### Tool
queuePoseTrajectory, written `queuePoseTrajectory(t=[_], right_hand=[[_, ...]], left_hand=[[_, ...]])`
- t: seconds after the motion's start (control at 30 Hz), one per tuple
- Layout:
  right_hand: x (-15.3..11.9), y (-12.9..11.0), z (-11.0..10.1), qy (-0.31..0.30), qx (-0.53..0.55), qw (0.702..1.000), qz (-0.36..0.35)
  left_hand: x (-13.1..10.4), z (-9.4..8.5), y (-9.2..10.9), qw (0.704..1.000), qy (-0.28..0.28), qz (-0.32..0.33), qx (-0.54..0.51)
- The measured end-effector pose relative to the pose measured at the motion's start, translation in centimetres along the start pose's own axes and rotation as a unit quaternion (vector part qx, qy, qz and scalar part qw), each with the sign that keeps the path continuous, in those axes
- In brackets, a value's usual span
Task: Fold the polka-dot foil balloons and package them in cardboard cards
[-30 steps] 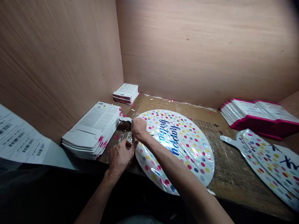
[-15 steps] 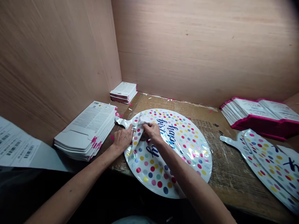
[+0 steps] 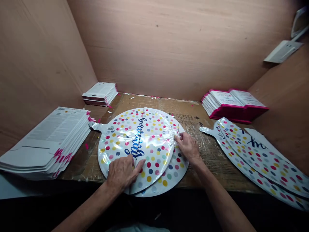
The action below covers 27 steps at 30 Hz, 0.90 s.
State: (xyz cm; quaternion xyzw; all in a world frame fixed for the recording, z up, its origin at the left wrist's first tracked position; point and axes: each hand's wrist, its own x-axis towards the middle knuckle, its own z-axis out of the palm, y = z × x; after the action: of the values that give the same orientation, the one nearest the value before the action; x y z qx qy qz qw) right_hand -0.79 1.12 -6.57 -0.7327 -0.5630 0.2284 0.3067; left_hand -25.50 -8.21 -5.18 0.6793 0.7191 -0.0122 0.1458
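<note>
A round, flat foil balloon (image 3: 120,129) with coloured dots and blue lettering lies on the cardboard-covered surface, its narrow tail pointing left. A dotted foil layer overlaps it, and that layer's curved right edge lies inside the larger round outline. My left hand (image 3: 123,170) rests on the near part of the foil, thumb spread from the other fingers. Along the right edge, my right hand (image 3: 188,146) pinches the foil balloon between thumb and fingers. More dotted foil balloons (image 3: 258,161) lie overlapping at the right, with a tail at their left end.
White printed card sleeves (image 3: 48,135) are stacked at the left, with a smaller stack (image 3: 100,91) in the back corner. Pink-edged packets (image 3: 231,104) stand at the back right. Wooden panels (image 3: 156,48) enclose the surface. A white socket plate (image 3: 282,51) is at the upper right.
My right hand has moved right, carrying the foil layer across. My left hand has come down from near the tail onto the near part. The view has turned right.
</note>
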Motion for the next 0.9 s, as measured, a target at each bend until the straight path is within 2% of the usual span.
queuePoseTrajectory(t=[0.07,0.1,0.17,0.23,0.27,0.3,0.33,0.37,0.4,0.47,0.5,0.53,0.57,0.6,0.63,0.7,0.73,0.77,0.8,0.83,0.87,0.9], right_hand=[[-1.1,-0.2,0.3,0.089,-0.095,0.982,-0.135],[-1.5,-0.4,0.8,0.095,-0.140,0.962,-0.214],[-1.9,-0.4,2.1,0.029,-0.196,0.924,-0.326],[-1.7,-0.2,2.9,-0.047,-0.217,0.907,-0.357],[-1.5,0.1,2.9,-0.073,-0.209,0.908,-0.355],[-1.4,0.3,2.6,-0.093,-0.184,0.915,-0.347],[-1.5,0.5,1.9,-0.111,-0.142,0.923,-0.339],[-2.0,0.6,1.0,-0.130,-0.088,0.929,-0.335],[-2.8,0.7,-0.1,-0.144,-0.034,0.930,-0.337],[-5.4,0.8,-2.0,-0.146,0.041,0.918,-0.366],[-6.9,0.8,-2.6,-0.123,0.047,0.910,-0.394],[-8.5,0.9,-2.8,-0.085,0.038,0.902,-0.422],[-9.8,1.2,-2.6,-0.028,0.016,0.899,-0.437],[-10.8,1.5,-2.2,0.040,-0.008,0.896,-0.441],[-11.5,1.9,-1.6,0.098,-0.032,0.893,-0.438],[-11.6,2.9,-0.4,0.171,-0.065,0.886,-0.427],[-11.3,3.4,0.0,0.180,-0.075,0.882,-0.430],[-10.8,3.9,0.2,0.176,-0.083,0.876,-0.441],[-10.3,4.3,0.2,0.169,-0.091,0.869,-0.455],[-9.9,4.7,0.1,0.160,-0.102,0.861,-0.473],[-9.5,4.9,-0.2,0.148,-0.114,0.851,-0.491],[-9.3,5.0,-0.5,0.135,-0.128,0.841,-0.507]], left_hand=[[-1.0,0.3,0.0,0.999,-0.019,-0.013,-0.022],[-1.3,0.4,-0.1,0.999,-0.030,-0.014,-0.039],[-2.0,0.5,-0.2,0.992,-0.070,-0.012,-0.100],[-2.5,0.2,-0.1,0.961,-0.173,-0.006,-0.217],[-2.8,-0.2,0.2,0.926,-0.237,0.001,-0.293],[-3.0,-0.8,0.6,0.879,-0.296,0.008,-0.375],[-3.1,-1.6,1.1,0.823,-0.338,0.015,-0.455],[-3.3,-2.6,1.7,0.769,-0.357,0.020,-0.529],[-3.3,-3.7,2.4,0.724,-0.353,0.022,-0.592],[-3.4,-6.1,3.6,0.661,-0.313,0.024,-0.682],[-3.4,-7.2,4.1,0.642,-0.292,0.028,-0.708],[-3.5,-8.2,4.4,0.636,-0.274,0.035,-0.721],[-3.5,-9.0,4.5,0.644,-0.261,0.043,-0.718],[-3.4,-9.7,4.4,0.666,-0.256,0.055,-0.699],[-3.3,-10.1,4.1,0.701,-0.253,0.065,-0.663],[-2.5,-10.5,3.1,0.802,-0.220,0.072,-0.550],[-1.8,-10.5,2.4,0.858,-0.162,0.065,-0.483],[-0.9,-10.4,1.8,0.906,-0.077,0.054,-0.413],[0.1,-10.0,1.3,0.937,0.024,0.051,-0.345],[1.4,-9.5,0.8,0.948,0.122,0.065,-0.286],[2.7,-8.7,0.4,0.946,0.192,0.106,-0.240],[4.0,-7.8,0.1,0.937,0.225,0.166,-0.208]])
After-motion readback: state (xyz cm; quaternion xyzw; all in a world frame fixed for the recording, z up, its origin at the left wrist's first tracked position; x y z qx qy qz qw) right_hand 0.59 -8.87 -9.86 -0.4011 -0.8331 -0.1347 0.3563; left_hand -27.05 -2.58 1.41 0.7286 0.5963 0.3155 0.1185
